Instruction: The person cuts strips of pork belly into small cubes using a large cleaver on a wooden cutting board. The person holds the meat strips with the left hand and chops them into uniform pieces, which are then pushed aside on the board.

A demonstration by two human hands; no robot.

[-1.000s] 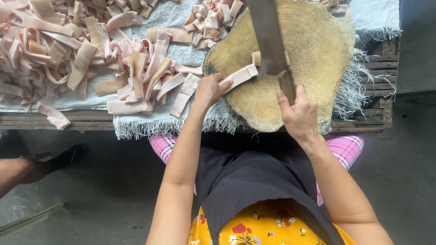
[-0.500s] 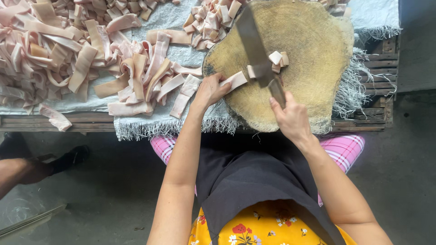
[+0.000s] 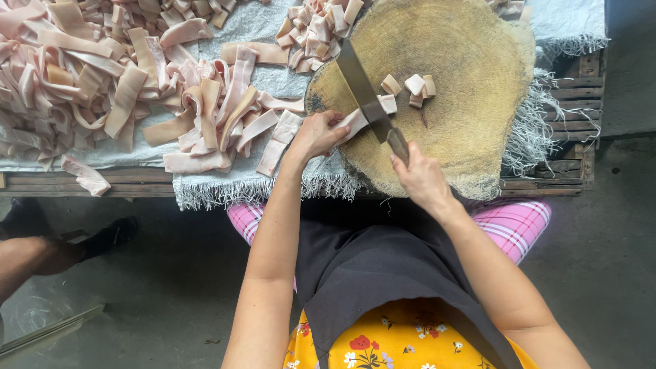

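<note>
Cleaver [image 3: 362, 85] blade angled up-left, handle toward right hand [image 3: 422, 179]

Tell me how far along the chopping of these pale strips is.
Done: a few cut cubes lie on the round wooden block, with more small pieces heaped at its far edge. In hand: the left hand holds one strip under the cleaver gripped by the right hand. Left: a big pile of uncut strips on the cloth.
</note>
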